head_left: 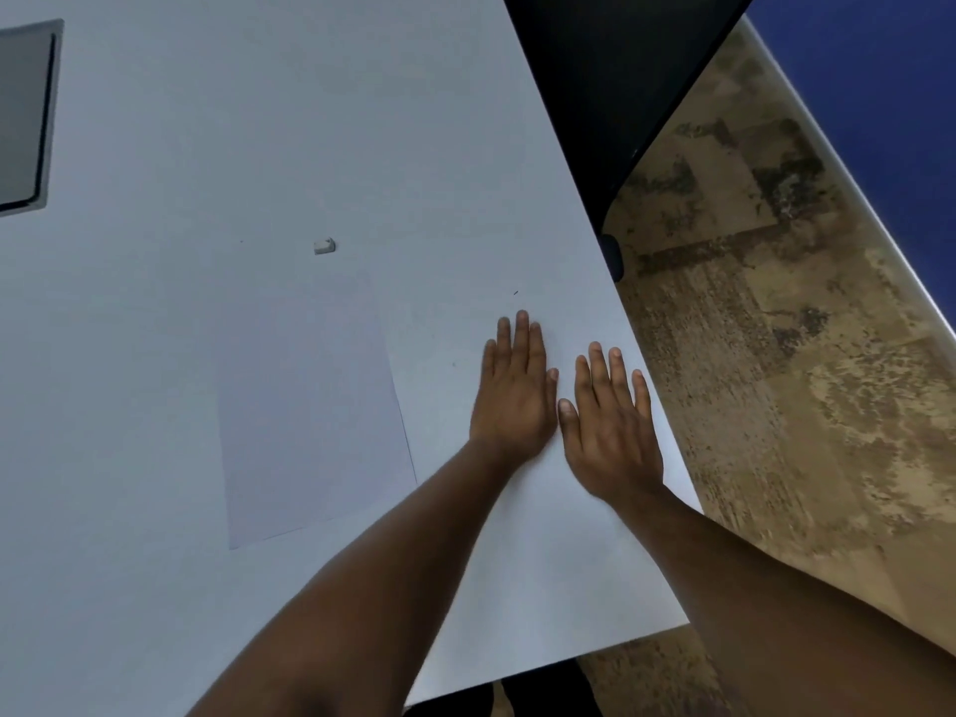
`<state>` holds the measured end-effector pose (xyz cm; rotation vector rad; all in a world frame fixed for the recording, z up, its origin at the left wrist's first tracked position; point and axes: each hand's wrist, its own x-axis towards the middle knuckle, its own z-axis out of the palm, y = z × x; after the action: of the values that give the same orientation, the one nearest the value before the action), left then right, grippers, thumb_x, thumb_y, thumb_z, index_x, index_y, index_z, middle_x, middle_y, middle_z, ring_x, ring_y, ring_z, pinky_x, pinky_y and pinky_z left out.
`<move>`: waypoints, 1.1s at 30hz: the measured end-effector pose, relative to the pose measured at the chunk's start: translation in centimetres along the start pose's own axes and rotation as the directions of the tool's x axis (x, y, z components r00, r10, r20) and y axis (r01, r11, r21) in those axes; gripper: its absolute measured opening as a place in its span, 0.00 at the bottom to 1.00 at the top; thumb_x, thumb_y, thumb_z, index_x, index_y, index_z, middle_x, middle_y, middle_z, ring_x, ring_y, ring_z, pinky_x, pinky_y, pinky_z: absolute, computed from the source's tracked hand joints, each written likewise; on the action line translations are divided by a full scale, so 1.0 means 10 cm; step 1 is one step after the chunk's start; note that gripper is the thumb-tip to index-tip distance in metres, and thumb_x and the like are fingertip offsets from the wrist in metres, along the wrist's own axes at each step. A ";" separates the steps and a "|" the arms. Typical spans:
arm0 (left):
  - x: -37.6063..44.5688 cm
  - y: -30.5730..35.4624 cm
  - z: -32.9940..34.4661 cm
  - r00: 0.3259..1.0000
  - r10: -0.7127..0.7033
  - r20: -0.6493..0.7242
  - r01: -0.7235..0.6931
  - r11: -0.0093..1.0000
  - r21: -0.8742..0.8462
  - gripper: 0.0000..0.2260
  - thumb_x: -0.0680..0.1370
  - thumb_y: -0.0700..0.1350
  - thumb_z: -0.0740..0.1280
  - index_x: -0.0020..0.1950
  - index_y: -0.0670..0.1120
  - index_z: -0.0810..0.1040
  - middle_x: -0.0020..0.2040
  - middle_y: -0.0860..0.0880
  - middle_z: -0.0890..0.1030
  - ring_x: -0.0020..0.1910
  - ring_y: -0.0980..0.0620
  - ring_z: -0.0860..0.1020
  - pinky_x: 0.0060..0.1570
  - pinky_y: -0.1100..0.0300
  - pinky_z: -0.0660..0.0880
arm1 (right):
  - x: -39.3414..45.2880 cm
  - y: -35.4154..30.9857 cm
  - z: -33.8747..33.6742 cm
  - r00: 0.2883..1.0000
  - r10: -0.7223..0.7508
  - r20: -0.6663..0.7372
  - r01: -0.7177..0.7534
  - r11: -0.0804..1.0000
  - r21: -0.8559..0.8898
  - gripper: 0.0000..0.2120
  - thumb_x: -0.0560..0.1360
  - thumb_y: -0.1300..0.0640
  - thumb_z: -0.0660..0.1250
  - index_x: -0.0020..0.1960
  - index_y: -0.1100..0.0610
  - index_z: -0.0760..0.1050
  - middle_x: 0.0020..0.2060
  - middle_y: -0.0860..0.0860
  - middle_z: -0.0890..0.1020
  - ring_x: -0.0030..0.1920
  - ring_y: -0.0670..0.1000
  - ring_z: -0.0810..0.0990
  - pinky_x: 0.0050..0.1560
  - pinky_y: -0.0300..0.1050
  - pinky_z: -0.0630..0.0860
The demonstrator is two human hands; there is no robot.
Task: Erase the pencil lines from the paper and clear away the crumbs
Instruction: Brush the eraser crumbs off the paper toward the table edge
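Paper (310, 406) lies lengthwise toward the eraser (324, 245); both hands (512, 401) (613, 437) rest flat, grip open.

Office-type room suggested: wide white counter (155, 509) with a recessed grey cable hatch (26, 116), mottled tan-and-dark carpet (776, 354), blue partition wall (890, 85), black chair (610, 95) tucked alongside.

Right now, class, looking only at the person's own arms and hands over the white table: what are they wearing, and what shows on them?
Both forearms are bare up to the frame edge, with no sleeves in view. The left hand and right hand wear no gloves, and no rings, watch or bracelets show. Short fingernails are visible.
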<state>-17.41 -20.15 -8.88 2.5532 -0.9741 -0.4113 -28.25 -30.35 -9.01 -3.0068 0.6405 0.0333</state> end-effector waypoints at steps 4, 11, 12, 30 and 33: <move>-0.15 -0.14 -0.13 0.971 -0.130 -0.201 0.128 0.991 -0.025 0.30 0.87 0.53 0.48 0.84 0.39 0.44 0.84 0.41 0.40 0.83 0.42 0.37 0.81 0.49 0.38 | -0.01 0.00 0.01 1.000 0.001 -0.010 -0.001 1.000 0.022 0.28 0.85 0.46 0.44 0.80 0.60 0.56 0.80 0.57 0.53 0.81 0.56 0.46 0.77 0.60 0.53; -1.05 -0.17 0.21 0.952 -0.298 -0.068 0.302 0.950 0.076 0.34 0.85 0.58 0.46 0.83 0.37 0.42 0.83 0.38 0.39 0.82 0.40 0.36 0.80 0.44 0.40 | -0.01 -0.01 -0.01 1.000 0.014 0.002 -0.014 0.999 0.030 0.28 0.85 0.46 0.43 0.80 0.60 0.56 0.80 0.56 0.53 0.81 0.55 0.46 0.77 0.60 0.52; -1.05 -0.13 0.24 0.943 -0.330 -0.049 0.332 0.940 0.071 0.34 0.85 0.58 0.46 0.83 0.36 0.44 0.83 0.37 0.39 0.82 0.39 0.37 0.80 0.42 0.41 | -0.02 -0.02 -0.01 1.000 0.013 0.001 -0.013 0.999 0.030 0.28 0.85 0.46 0.43 0.80 0.60 0.56 0.80 0.56 0.53 0.81 0.55 0.46 0.77 0.60 0.52; 0.11 -0.14 -0.25 0.997 0.027 0.068 -0.029 0.999 0.027 0.30 0.84 0.53 0.40 0.84 0.41 0.44 0.84 0.42 0.43 0.83 0.42 0.37 0.80 0.50 0.36 | -0.02 -0.02 0.00 1.000 0.014 -0.020 -0.013 0.999 0.049 0.27 0.85 0.48 0.45 0.80 0.60 0.55 0.80 0.56 0.53 0.81 0.55 0.46 0.77 0.60 0.53; 0.48 -0.41 -0.45 0.999 -0.005 0.053 0.002 0.998 0.058 0.31 0.83 0.54 0.41 0.84 0.40 0.50 0.85 0.43 0.48 0.83 0.39 0.40 0.81 0.43 0.42 | -0.02 -0.03 0.01 1.000 0.016 -0.027 -0.015 0.998 0.057 0.27 0.85 0.48 0.45 0.80 0.60 0.55 0.80 0.55 0.53 0.81 0.55 0.46 0.78 0.60 0.52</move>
<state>-9.83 -19.55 -7.40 2.6086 -1.0147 -0.4611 -28.28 -29.97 -9.04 -2.9527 0.6558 -0.0245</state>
